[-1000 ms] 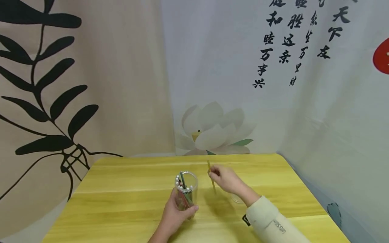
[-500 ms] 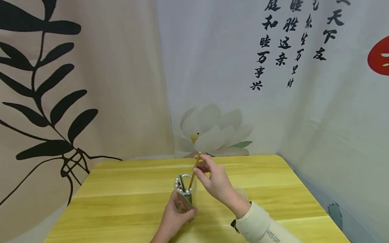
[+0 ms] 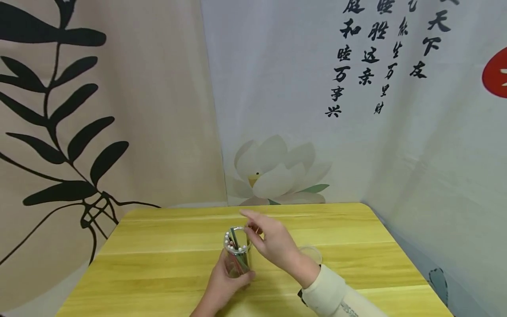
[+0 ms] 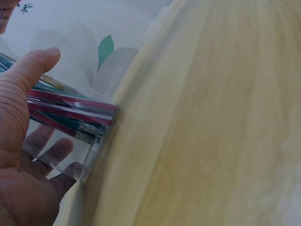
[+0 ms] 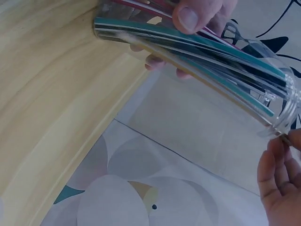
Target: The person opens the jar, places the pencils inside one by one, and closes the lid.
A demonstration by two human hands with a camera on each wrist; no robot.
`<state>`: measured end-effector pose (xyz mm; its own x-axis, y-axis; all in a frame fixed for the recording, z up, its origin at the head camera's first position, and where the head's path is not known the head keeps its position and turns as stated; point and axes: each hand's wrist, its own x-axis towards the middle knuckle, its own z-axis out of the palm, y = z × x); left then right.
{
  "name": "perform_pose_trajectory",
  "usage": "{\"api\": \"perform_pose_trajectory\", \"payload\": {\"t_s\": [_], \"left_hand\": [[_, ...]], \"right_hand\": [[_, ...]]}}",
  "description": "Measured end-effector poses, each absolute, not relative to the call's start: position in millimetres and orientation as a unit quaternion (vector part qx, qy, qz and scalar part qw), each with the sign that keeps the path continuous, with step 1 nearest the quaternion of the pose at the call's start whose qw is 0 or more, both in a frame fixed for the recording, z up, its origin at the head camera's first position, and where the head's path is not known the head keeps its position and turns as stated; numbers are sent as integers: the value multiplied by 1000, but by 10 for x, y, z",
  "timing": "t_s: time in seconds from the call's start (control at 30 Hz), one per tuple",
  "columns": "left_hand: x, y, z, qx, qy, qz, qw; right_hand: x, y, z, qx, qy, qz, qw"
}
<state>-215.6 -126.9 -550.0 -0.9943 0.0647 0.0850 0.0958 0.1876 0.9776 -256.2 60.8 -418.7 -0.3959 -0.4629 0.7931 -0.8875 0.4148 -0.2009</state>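
Observation:
A clear plastic jar (image 3: 236, 264) of coloured pencils (image 4: 70, 106) stands on the table, slightly tilted in the head view. My left hand (image 3: 226, 281) grips its lower part, thumb on one side and fingers round the other. Green, pink and dark pencils show through the wall. A yellow pencil (image 5: 176, 63) lies along the inside of the jar. At the rim, my right hand (image 3: 273, 242) pinches the top end of this pencil between thumb and fingertips. In the right wrist view, the right fingers (image 5: 268, 174) are just outside the jar's mouth.
A round clear lid-like disc (image 3: 311, 253) lies on the wooden table (image 3: 158, 255), partly behind my right wrist. Printed curtains (image 3: 178, 110) hang behind the table's far edge.
My right hand has brought the yellow pencil from the right of the jar, over the mouth and down inside. My left hand has kept its hold on the jar.

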Motion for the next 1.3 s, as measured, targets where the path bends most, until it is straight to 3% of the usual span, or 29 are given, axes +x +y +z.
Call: {"api": "perform_pose_trajectory", "payload": {"t_s": [0.13, 0.23, 0.4, 0.63, 0.77, 0.87, 1.13, 1.3], "left_hand": [[-2165, -1268, -5496, -50, -768, -638, 15], [-2171, -1262, -5496, -49, -769, -637, 17], [-2178, -1227, -5484, -61, -772, -633, 10], [-2150, -1195, -5461, -61, -778, -625, -3], [-2130, -1241, -5438, -46, -786, -617, 0], [-2116, -1277, -5412, -43, -789, -613, -1], [-2103, -1315, -5404, -42, -795, -606, 7], [-2106, -1279, -5386, -52, -799, -599, 16]], "right_hand": [[-2579, 596, -4213, 445, -776, 260, 364], [-2578, 618, -4239, 447, -789, 246, 342], [-2569, 860, -4240, 377, -860, 299, 171], [-2668, 1626, -4574, 149, -978, 144, 11], [-2629, 1906, -4829, 120, -981, 128, -88], [-2589, 1973, -4975, 145, -974, 146, -90], [-2646, 1898, -5151, 180, -969, 172, 0], [-2690, 1791, -5055, 177, -941, 289, 10]]}}
